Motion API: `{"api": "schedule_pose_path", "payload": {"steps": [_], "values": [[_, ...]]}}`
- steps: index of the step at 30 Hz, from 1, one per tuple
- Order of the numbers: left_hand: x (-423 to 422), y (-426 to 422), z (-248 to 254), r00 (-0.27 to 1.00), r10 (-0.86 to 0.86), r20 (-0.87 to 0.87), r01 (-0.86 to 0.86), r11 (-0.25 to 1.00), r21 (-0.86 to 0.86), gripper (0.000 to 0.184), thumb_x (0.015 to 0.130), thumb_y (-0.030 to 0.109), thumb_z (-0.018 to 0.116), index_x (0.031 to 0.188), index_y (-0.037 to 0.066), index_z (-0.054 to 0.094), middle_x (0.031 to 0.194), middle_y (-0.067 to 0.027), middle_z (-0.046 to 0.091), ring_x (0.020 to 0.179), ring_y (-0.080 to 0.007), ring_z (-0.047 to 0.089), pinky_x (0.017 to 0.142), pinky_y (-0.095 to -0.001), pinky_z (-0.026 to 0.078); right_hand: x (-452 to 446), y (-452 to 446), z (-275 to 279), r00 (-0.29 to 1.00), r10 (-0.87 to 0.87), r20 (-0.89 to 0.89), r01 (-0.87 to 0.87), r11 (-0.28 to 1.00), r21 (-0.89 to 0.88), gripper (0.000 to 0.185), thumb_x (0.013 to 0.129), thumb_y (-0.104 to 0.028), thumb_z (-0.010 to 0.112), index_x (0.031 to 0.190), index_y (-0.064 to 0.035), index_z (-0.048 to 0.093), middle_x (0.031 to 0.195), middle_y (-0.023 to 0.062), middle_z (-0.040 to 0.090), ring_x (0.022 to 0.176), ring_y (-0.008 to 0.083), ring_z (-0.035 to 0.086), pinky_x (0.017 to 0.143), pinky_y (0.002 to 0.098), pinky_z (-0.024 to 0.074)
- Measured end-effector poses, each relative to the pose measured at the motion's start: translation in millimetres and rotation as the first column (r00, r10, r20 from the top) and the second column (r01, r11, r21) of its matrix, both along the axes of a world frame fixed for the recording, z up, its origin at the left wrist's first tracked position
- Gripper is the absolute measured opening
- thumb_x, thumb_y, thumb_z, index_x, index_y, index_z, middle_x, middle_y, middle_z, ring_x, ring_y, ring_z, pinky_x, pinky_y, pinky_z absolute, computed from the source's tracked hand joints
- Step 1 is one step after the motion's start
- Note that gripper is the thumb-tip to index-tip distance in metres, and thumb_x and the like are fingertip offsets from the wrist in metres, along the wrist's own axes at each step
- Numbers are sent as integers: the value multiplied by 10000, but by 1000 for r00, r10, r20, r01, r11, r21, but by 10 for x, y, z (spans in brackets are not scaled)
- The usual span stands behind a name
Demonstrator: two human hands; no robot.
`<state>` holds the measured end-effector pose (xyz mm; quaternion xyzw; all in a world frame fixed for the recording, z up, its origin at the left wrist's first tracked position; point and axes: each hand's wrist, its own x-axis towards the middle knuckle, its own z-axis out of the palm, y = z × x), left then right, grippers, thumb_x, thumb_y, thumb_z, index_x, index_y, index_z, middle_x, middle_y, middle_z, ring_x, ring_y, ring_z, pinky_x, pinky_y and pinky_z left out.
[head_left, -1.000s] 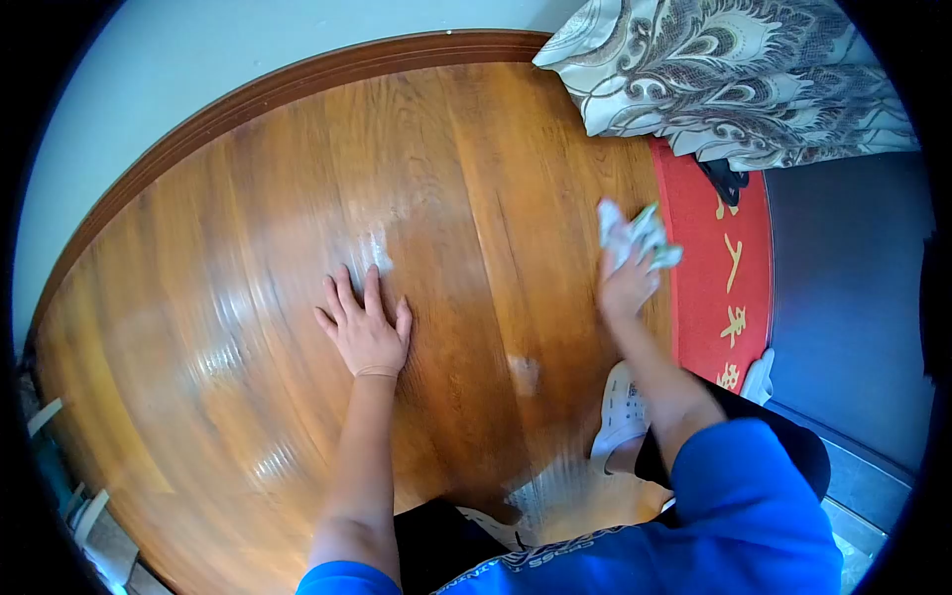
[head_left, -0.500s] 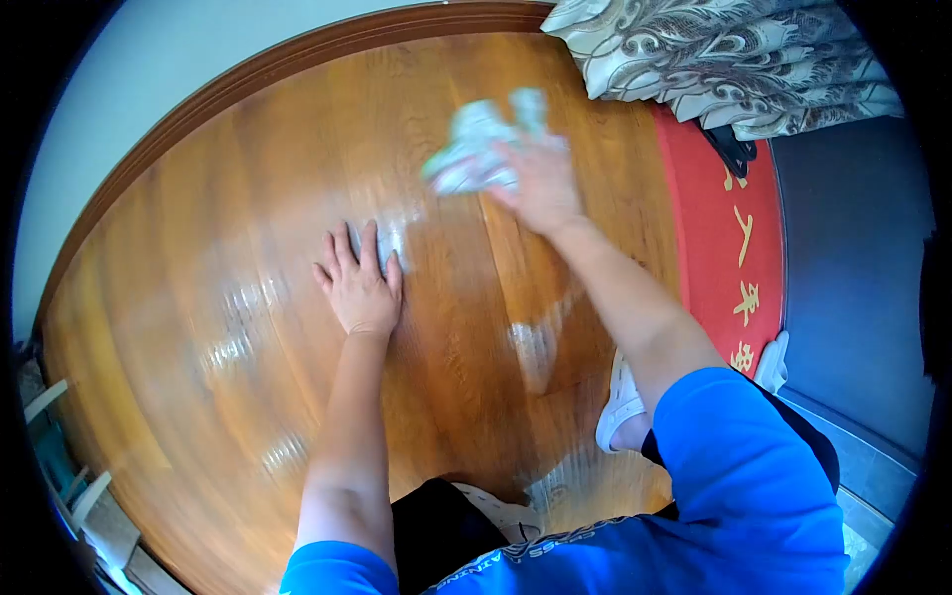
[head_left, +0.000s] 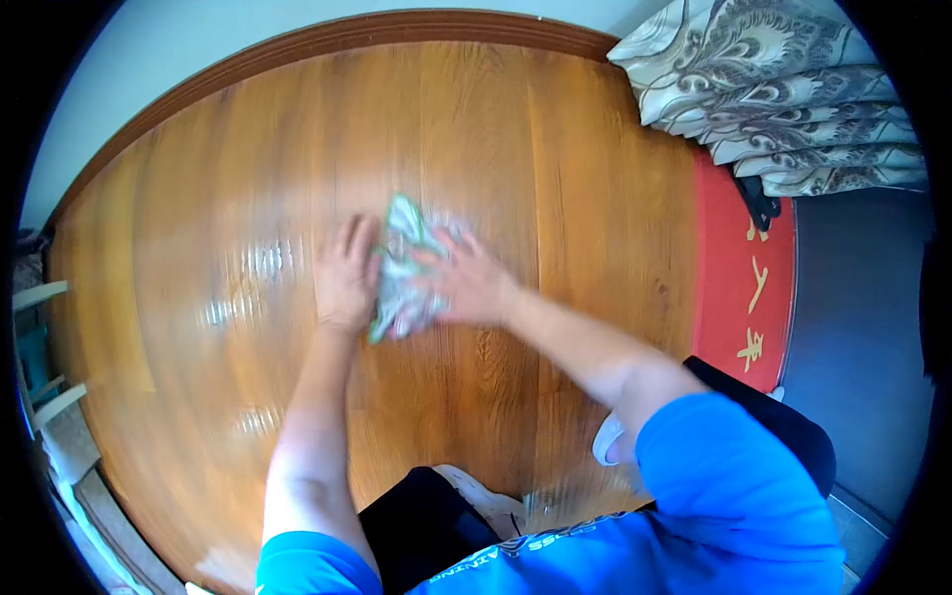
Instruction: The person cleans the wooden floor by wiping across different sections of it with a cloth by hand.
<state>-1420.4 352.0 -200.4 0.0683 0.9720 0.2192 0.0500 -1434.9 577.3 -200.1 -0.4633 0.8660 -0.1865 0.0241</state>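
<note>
A crumpled pale cloth with a green edge lies on the shiny wooden floor between my hands. My right hand is over the cloth's right side, pressing it to the boards with fingers spread, and looks a little blurred. Just left of the cloth, my left hand rests on the floor, holding nothing. Its fingers are stretched out and its thumb side is close beside the cloth; I cannot tell if they touch.
A brown baseboard curves along the white wall at the far side. At right are a patterned curtain, a red mat with gold characters, and a dark shoe. Pale furniture legs stand at left. My white shoes are below.
My right hand has swept the cloth from the far right toward me and left, up beside my left hand. My left hand stays on the floor. The view has shifted slightly.
</note>
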Motion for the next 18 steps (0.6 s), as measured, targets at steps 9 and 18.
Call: {"api": "schedule_pose_path", "payload": {"steps": [9, 18], "values": [[1005, -1182, 355, 999, 38, 25, -22, 894, -448, 625, 898, 366, 559, 1461, 228, 325, 1542, -88, 242, 1390, -350, 254, 1076, -609, 223, -670, 1582, 34, 656, -703, -274, 750, 647, 138, 581, 850, -398, 630, 1347, -134, 483, 1376, 168, 460, 1252, 388, 424, 1043, 505, 307], [1119, -893, -48, 824, 523, 220, -353, 776, -524, 908, 856, 560, 524, 1516, 102, 100, 1543, -267, -15, 1397, -522, 8, 1019, -720, 185, -1399, 1325, -216, 81, -965, -248, 981, 34, 190, 665, 848, -608, 496, 1416, -276, 396, 1493, 125, 331, 1329, 499, 269, 1011, 671, 252]]}}
